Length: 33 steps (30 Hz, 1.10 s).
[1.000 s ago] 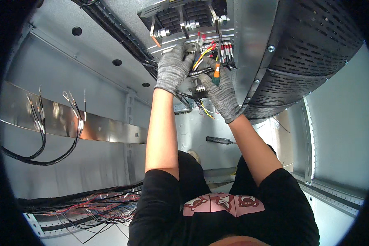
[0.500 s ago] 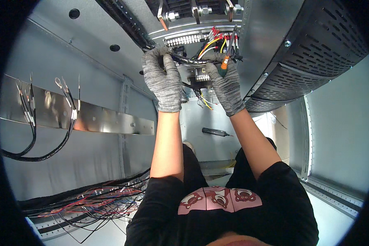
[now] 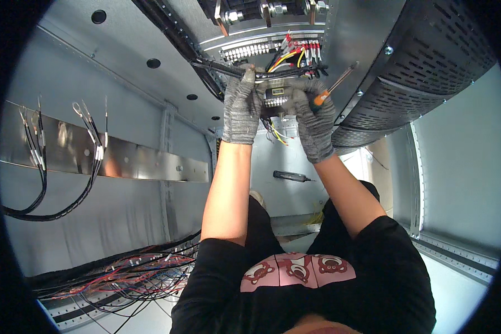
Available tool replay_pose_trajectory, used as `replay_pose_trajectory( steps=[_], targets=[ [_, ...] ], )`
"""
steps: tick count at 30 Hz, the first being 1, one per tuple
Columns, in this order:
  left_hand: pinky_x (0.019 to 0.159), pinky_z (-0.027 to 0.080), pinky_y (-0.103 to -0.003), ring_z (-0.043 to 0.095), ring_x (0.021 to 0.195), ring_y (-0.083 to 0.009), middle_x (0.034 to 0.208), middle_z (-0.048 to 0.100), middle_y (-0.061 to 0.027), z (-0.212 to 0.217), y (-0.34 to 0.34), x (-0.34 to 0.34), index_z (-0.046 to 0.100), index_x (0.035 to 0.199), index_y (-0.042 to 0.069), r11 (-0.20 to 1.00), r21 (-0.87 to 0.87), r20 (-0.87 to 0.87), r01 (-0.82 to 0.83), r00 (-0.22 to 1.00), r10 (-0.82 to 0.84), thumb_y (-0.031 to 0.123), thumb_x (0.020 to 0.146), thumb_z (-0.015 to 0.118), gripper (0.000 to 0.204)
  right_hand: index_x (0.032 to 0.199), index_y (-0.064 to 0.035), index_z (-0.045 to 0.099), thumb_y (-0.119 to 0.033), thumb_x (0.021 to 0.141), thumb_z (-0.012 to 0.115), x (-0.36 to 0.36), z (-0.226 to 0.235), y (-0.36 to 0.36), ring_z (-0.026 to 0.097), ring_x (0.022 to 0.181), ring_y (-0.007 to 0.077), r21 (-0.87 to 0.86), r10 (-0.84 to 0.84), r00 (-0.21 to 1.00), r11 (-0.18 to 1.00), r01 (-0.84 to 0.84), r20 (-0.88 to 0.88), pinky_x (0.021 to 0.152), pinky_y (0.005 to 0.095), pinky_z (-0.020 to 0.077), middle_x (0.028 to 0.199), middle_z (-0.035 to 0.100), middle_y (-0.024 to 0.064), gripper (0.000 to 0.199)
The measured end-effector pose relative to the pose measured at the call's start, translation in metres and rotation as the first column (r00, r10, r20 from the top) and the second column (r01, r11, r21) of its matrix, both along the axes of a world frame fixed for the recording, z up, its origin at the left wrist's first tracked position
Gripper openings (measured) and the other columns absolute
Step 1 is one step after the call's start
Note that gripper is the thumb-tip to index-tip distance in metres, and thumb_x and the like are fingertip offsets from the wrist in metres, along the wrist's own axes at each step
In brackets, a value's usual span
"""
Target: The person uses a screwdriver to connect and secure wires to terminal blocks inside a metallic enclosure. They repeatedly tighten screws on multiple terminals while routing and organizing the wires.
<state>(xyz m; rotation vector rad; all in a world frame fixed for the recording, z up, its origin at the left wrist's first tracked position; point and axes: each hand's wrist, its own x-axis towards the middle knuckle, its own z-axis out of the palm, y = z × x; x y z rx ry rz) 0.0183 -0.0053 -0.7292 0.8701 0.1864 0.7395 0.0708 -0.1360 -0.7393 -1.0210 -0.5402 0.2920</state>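
Both my hands wear grey knit gloves and reach up into a metal cabinet. My left hand (image 3: pixel 241 108) grips the left side of a small black electrical component (image 3: pixel 276 98), its fingertips against a black cable bundle (image 3: pixel 228 69). My right hand (image 3: pixel 315 121) closes on the component's right side and holds an orange-handled screwdriver (image 3: pixel 329 91), shaft pointing up and right. Just above the component, red, yellow and black wires (image 3: pixel 298 53) run into a terminal strip (image 3: pixel 250 51).
A perforated metal cable tray (image 3: pixel 428 67) curves overhead on the right. Black wires with bare lugs (image 3: pixel 92 139) hang over a shiny metal strip (image 3: pixel 133 160) at left. Loose coloured wires (image 3: pixel 133 273) lie at lower left. A black tool (image 3: pixel 292 177) rests behind my arms.
My two hands have come closer together around the black component. The screwdriver in my right hand has swung outward, its shaft now pointing up and right.
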Motion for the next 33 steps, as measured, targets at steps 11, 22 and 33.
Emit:
replay_pose_trajectory(
  steps=[11,22,33],
  targets=[
    [0.074,0.044,-0.025,0.056,0.081,-0.0101,0.087,0.062,-0.0035,-0.003,0.024,-0.023,0.062,0.095,0.003,0.776,0.630,-0.351,-0.021,0.884,0.309,0.033,0.094,0.059,0.030,0.103,-0.0067,0.062,-0.023,0.091,0.065,-0.009,-0.005,0.014,0.056,0.060,0.0046,-0.230,0.010,0.984,0.972,-0.052,-0.180,0.050,0.0203,0.0434,0.077,0.064,0.0001,0.020],
    [0.082,0.045,-0.026,0.057,0.089,-0.0132,0.094,0.064,-0.0048,0.003,0.019,-0.019,0.063,0.102,0.002,0.883,0.466,-0.263,0.048,0.961,0.087,0.012,0.085,0.063,0.020,0.101,-0.0026,0.068,-0.012,0.083,0.071,0.015,-0.001,0.032,0.061,0.068,0.0087,-0.253,0.063,0.997,0.965,-0.072,-0.040,0.060,0.0238,0.0504,0.080,0.067,0.0035,0.021],
    [0.061,0.045,-0.023,0.054,0.063,-0.0096,0.073,0.064,-0.0010,0.008,-0.006,-0.007,0.064,0.083,0.001,0.800,0.521,-0.273,-0.298,0.830,0.487,0.011,0.082,0.072,0.012,0.093,-0.0005,0.067,-0.011,0.080,0.073,0.023,0.008,0.039,0.063,0.067,0.0112,-0.295,0.032,0.990,0.955,0.010,0.138,0.063,0.0272,0.0522,0.079,0.069,0.0049,0.017]
  ],
)
